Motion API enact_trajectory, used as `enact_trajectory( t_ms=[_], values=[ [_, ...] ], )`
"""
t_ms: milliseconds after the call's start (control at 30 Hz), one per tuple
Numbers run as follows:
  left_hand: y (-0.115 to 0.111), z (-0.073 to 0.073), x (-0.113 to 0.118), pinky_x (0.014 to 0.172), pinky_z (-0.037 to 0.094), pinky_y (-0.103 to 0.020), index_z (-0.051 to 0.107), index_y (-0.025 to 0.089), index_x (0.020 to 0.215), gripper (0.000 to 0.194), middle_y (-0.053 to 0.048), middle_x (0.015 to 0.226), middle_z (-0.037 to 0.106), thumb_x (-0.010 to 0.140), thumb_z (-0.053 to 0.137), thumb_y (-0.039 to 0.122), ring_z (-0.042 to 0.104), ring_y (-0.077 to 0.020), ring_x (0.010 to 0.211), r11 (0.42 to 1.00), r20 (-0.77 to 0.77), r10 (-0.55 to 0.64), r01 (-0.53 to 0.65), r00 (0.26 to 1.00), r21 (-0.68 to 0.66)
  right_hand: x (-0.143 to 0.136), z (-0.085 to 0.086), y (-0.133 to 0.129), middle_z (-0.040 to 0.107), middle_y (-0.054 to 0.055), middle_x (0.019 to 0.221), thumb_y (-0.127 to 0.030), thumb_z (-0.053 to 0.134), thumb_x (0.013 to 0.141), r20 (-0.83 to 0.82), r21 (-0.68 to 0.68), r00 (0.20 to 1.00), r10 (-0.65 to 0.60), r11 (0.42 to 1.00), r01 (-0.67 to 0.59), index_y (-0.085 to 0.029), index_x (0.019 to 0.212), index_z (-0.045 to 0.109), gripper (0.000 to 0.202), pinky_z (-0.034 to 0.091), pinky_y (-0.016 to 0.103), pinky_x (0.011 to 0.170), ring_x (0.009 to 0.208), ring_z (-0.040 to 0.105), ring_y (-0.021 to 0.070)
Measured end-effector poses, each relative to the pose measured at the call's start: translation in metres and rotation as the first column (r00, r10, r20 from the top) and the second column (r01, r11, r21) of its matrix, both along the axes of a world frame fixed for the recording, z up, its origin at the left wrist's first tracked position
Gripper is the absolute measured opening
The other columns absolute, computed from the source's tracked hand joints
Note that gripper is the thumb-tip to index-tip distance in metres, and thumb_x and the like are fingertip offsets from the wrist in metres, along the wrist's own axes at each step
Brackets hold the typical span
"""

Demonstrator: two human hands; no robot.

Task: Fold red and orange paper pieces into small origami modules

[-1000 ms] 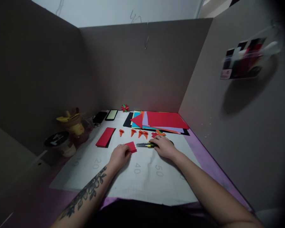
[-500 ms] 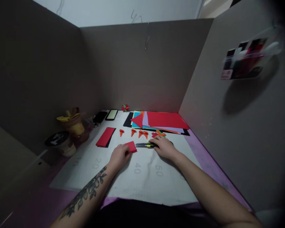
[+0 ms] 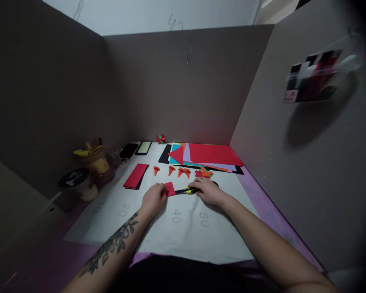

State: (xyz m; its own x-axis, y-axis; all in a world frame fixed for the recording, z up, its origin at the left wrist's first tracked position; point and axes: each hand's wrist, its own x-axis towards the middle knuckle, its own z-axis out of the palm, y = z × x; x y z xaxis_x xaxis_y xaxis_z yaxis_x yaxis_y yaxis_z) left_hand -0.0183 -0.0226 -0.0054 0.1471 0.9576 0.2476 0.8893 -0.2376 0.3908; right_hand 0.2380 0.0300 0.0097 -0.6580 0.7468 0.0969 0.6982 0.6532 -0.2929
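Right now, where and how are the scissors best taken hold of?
Probably by the black-and-yellow handles, coming from the right, where the right hand grips them. The scissors lie sideways, blades pointing left at the small red paper, so the handles face right, away from the cutting edges.

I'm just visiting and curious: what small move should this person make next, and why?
Perhaps the right hand should ease the scissors slightly leftward into the small red paper: the blades point at its right edge, and the left hand holds its left side, so a cut seems lined up.
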Motion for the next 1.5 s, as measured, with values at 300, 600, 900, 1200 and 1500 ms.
enact_trajectory(
  t_ms=[300, 600, 900, 1200, 1500],
  values=[
    [0.000, 0.002, 0.000, 0.078, 0.038, -0.036, 0.069, 0.033, 0.105, 0.032, -0.006, 0.098, 0.064, 0.088, 0.044, 0.021, 0.050, -0.0220, 0.090, 0.961, -0.170, -0.266, 0.275, 0.949, 0.031, 0.002, 0.000, 0.006, 0.058, 0.006, 0.107, -0.008, 0.057, 0.076, 0.020, 0.059, 1.000, 0.022, 0.998, -0.024, -0.027, 0.114, 0.060, 0.043, 0.033, 0.037, 0.087, 0.103, 0.049, 0.0224],
    [0.001, 0.008, -0.008, 0.084, 0.035, -0.034, 0.064, 0.038, 0.112, 0.032, -0.005, 0.108, 0.059, 0.088, 0.047, 0.027, 0.046, -0.0236, 0.101, 0.963, -0.138, -0.266, 0.256, 0.954, -0.089, 0.005, 0.002, 0.010, 0.059, 0.006, 0.108, -0.009, 0.057, 0.077, 0.052, 0.047, 0.998, 0.046, 0.998, -0.049, -0.028, 0.115, 0.059, 0.042, 0.033, 0.037, 0.085, 0.103, 0.050, 0.0233],
    [0.020, 0.022, -0.030, 0.079, 0.038, -0.026, 0.066, 0.036, 0.110, 0.031, -0.004, 0.110, 0.057, 0.089, 0.043, 0.039, 0.053, -0.0190, 0.090, 0.891, -0.077, -0.430, 0.410, 0.899, -0.195, 0.004, 0.001, 0.010, 0.058, 0.007, 0.107, -0.008, 0.055, 0.077, 0.067, 0.048, 0.996, 0.051, 0.997, -0.054, -0.027, 0.117, 0.059, 0.044, 0.032, 0.037, 0.087, 0.104, 0.047, 0.0237],
    [0.039, 0.036, -0.021, 0.071, 0.038, -0.027, 0.067, 0.035, 0.106, 0.036, -0.006, 0.088, 0.057, 0.074, 0.060, 0.021, 0.052, -0.0232, 0.085, 0.879, -0.326, -0.454, 0.356, 0.830, -0.317, -0.001, 0.004, 0.005, 0.057, 0.008, 0.104, -0.009, 0.054, 0.079, 0.100, 0.059, 0.994, 0.042, 0.997, -0.048, -0.029, 0.117, 0.061, 0.043, 0.029, 0.038, 0.085, 0.103, 0.046, 0.0241],
    [0.032, 0.045, -0.013, 0.066, 0.039, -0.031, 0.042, 0.038, 0.133, 0.048, -0.010, 0.095, 0.058, 0.086, 0.042, 0.029, 0.058, -0.0245, 0.080, 0.862, -0.565, -0.497, 0.303, 0.658, -0.405, 0.001, 0.003, -0.007, 0.056, 0.007, 0.104, -0.011, 0.054, 0.079, 0.122, 0.097, 0.992, 0.032, 0.994, -0.044, -0.029, 0.118, 0.059, 0.043, 0.027, 0.038, 0.087, 0.098, 0.046, 0.0229]
  ],
)
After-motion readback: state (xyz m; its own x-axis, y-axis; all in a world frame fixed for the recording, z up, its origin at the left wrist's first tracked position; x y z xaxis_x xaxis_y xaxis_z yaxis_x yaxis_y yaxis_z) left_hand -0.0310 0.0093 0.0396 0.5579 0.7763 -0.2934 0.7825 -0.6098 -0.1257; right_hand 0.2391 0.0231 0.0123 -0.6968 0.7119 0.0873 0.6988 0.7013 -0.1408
